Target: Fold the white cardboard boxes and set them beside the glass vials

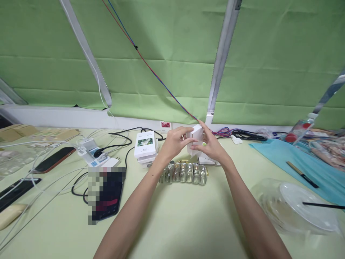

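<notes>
Both hands hold a small white carton (196,136) upright above the table. My left hand (178,139) grips its left side with the fingers bent and a ring on one of them. On the other side my right hand (209,144) has its thumb on the front and its fingers at the top and right edge. Just below the hands stands a row of several small clear glass bottles (189,173). Left of it is a stack of white boxes, the top box (145,144) printed with a green picture. Another white box (208,159) lies partly hidden behind my right hand.
A power strip (94,153) with tangled cables and a partly blurred phone (111,194) are on the left. Blue cloth (283,169) with a box cutter (303,175), a lidded plastic cup (304,208) and a bottle (302,127) occupy the right. Green sheeting (167,64) hangs behind.
</notes>
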`<state>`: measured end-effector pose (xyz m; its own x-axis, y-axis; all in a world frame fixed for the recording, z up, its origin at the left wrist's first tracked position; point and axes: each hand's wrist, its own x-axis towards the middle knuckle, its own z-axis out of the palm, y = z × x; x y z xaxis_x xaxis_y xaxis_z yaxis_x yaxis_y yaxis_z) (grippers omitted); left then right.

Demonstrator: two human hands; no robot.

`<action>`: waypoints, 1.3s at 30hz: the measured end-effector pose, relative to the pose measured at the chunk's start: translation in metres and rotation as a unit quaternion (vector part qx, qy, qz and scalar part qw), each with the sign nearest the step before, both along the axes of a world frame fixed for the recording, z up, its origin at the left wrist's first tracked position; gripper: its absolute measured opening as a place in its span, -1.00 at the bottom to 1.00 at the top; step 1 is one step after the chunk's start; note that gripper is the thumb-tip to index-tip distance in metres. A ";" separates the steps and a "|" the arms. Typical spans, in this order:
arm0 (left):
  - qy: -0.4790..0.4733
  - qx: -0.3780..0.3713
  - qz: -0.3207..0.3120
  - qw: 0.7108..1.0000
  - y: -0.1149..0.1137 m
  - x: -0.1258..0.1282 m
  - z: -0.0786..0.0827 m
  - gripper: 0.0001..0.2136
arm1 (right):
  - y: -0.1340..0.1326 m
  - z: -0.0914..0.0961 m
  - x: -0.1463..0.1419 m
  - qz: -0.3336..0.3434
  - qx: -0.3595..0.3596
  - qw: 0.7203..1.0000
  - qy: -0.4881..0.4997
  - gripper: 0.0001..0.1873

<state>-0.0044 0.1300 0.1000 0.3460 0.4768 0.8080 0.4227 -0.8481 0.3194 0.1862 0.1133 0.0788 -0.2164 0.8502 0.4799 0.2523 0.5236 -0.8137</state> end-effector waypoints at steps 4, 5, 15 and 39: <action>-0.003 0.014 0.003 1.000 0.001 0.001 -0.001 -0.73 | -0.001 0.000 0.000 -0.006 0.021 1.000 -0.018 0.15; -0.005 0.017 0.003 1.000 0.001 0.001 -0.002 -0.73 | -0.002 0.000 -0.001 -0.008 0.026 0.999 -0.022 0.13; -0.015 0.105 0.001 0.994 0.009 0.003 -0.012 -0.68 | 0.000 -0.002 -0.001 -0.012 0.041 0.998 -0.035 0.02; -0.013 0.060 0.045 0.997 0.009 0.011 -0.024 -0.60 | 0.001 -0.003 0.000 -0.009 0.037 0.999 -0.039 -0.06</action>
<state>0.0071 0.1386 0.0757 0.2835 0.4046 0.8694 0.4922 -0.8395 0.2301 0.1861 0.1148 0.0760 -0.2414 0.8172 0.5233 0.3230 0.5762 -0.7508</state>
